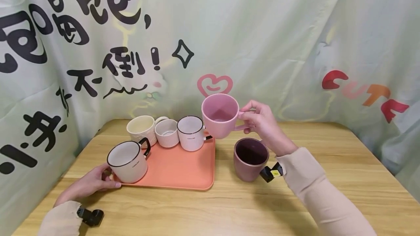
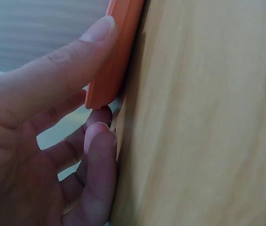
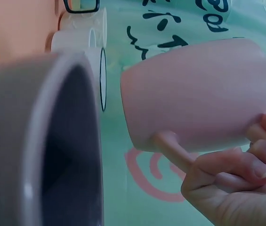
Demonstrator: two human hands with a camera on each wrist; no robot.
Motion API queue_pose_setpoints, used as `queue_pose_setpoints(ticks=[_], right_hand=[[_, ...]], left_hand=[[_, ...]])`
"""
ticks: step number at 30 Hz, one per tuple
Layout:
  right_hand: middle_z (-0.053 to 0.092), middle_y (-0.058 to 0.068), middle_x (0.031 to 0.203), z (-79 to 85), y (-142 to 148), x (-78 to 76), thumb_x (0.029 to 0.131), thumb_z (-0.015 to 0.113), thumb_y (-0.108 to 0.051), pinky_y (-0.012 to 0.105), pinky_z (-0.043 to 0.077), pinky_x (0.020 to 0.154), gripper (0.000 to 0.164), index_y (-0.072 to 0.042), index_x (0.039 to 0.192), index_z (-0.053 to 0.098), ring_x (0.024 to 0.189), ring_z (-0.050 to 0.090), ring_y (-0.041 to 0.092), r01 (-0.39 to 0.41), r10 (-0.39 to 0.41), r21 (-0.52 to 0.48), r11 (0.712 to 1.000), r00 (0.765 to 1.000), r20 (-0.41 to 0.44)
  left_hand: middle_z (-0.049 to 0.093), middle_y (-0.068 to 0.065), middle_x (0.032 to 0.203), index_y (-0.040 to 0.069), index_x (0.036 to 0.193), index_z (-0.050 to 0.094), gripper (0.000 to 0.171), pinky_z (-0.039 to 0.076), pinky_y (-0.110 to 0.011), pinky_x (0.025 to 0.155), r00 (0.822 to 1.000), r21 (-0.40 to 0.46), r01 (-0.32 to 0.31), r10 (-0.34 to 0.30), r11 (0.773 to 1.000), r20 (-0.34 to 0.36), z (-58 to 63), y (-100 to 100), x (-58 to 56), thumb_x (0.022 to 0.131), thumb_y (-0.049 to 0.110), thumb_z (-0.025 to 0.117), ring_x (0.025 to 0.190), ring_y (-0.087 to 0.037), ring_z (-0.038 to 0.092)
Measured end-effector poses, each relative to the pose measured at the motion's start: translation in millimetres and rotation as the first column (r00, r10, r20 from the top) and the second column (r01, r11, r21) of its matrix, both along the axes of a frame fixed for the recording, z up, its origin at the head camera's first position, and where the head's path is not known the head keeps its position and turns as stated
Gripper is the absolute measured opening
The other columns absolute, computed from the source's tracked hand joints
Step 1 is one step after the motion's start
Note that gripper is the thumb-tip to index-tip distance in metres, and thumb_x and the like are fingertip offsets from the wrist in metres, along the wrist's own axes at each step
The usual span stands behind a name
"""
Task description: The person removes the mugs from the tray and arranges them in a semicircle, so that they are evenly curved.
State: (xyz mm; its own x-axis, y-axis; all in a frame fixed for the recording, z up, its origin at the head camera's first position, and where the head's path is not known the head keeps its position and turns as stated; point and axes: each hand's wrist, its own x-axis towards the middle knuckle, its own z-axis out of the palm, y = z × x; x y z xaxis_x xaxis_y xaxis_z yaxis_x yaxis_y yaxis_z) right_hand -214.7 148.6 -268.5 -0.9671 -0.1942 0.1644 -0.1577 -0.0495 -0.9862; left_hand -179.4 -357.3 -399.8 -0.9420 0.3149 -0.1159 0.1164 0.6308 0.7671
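My right hand point(image 1: 262, 121) grips a pink mug point(image 1: 219, 128) by its handle and holds it up above the table, just beyond the tray's right edge. In the right wrist view the fingers curl round the handle of this mug point(image 3: 198, 94). Below it a dark mauve mug point(image 1: 247, 172) stands upright on the table. At the near left corner of an orange tray point(image 1: 177, 172), my left hand point(image 1: 88, 185) holds the rim, thumb point(image 2: 57, 70) against the edge and fingers curled beneath. A large white mug with a black rim point(image 1: 129, 168) stands there on the tray.
Along the tray's back stand a cream mug point(image 1: 142, 134), a small ribbed white cup point(image 1: 167, 140) and a white mug with a black rim point(image 1: 191, 141). A printed curtain point(image 1: 262, 46) hangs behind the wooden table point(image 1: 321, 148).
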Motion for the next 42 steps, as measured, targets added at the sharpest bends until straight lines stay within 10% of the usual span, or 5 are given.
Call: queue_pose_setpoints(ticks=[42], right_hand=[[0.043, 0.000, 0.057, -29.9, 67.0, -8.7, 0.096, 0.056, 0.003, 0.028, 0.044, 0.058, 0.012, -0.007, 0.090, 0.052, 0.072, 0.074, 0.025, 0.068, -0.068, 0.013, 0.998, 0.996, 0.051]], left_hand=[[0.049, -0.006, 0.087, -0.014, 0.117, 0.049, 0.045, 0.042, -0.025, 0.059, 0.999, 0.035, 0.026, -0.025, 0.999, -0.023, -6.5, -2.8, -0.7, 0.089, 0.006, 0.078, 0.073, -0.013, 0.046]])
